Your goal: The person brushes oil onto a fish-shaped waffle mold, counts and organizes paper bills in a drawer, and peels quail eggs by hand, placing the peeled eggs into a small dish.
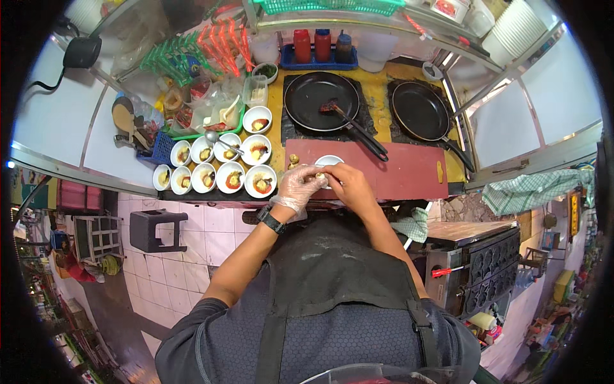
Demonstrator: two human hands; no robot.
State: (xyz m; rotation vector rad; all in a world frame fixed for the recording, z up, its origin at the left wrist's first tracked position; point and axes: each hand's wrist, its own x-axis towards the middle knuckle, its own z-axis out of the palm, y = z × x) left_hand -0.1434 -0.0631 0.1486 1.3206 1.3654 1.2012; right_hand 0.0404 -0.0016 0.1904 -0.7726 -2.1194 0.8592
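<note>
My left hand [301,185], in a clear plastic glove, pinches a small pale piece of food [320,176] together with the bare fingertips of my right hand [350,188]. What the piece is cannot be told. Both hands are just over a white bowl [329,160] on the red board [407,172], and its contents are mostly hidden. Small brownish lumps [293,160] lie on the board behind my left hand. To the left stand several white bowls [259,181] with red sauce and pale yellow food in them. A metal spoon [225,143] rests across two of these bowls.
Behind the board are a black frying pan [312,98] holding a brush [330,106] and a second frying pan [420,109]. Sauce bottles stand in a blue tray [319,66]. A green tray [235,132] of food containers and a blue basket [162,150] are at the left.
</note>
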